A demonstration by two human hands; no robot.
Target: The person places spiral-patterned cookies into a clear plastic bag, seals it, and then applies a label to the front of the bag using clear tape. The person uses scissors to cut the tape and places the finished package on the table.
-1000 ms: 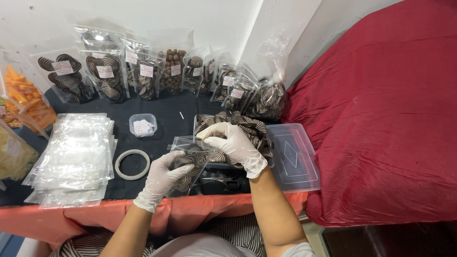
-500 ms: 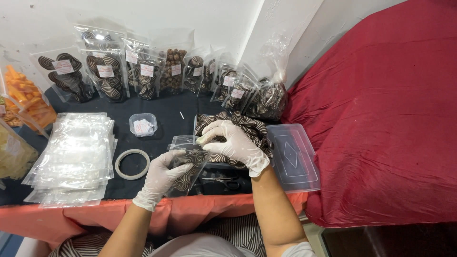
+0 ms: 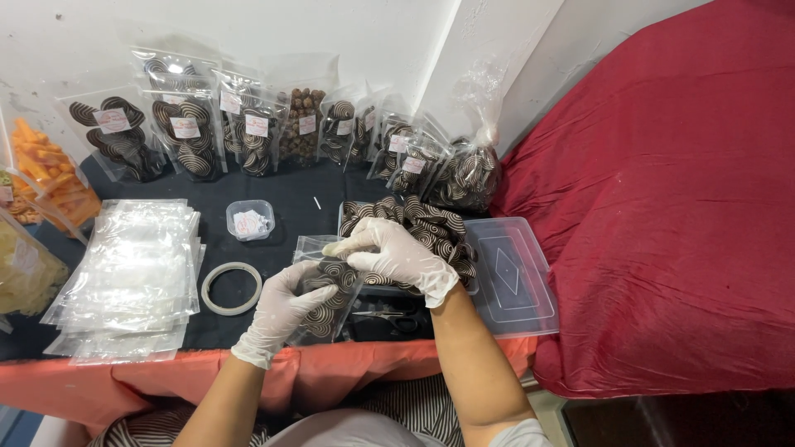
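My left hand (image 3: 286, 308), in a white glove, holds a clear plastic bag (image 3: 325, 291) partly filled with brown-and-cream spiral snacks. My right hand (image 3: 389, 252), also gloved, reaches over the bag's open mouth with its fingertips at the top edge; I cannot tell whether it holds a snack. Just behind it stands a clear tub (image 3: 426, 228) heaped with the same spiral snacks.
A stack of empty clear bags (image 3: 128, 277) lies at left, beside a tape roll (image 3: 232, 288) and a small lidded box (image 3: 250, 219). Filled bags (image 3: 186, 132) line the wall. A clear lid (image 3: 509, 277) lies at right, scissors (image 3: 385, 314) near the table edge, a red cloth (image 3: 662, 207) beyond.
My right hand has shifted slightly left over the bag's mouth. The left hand keeps its hold on the bag in about the same place.
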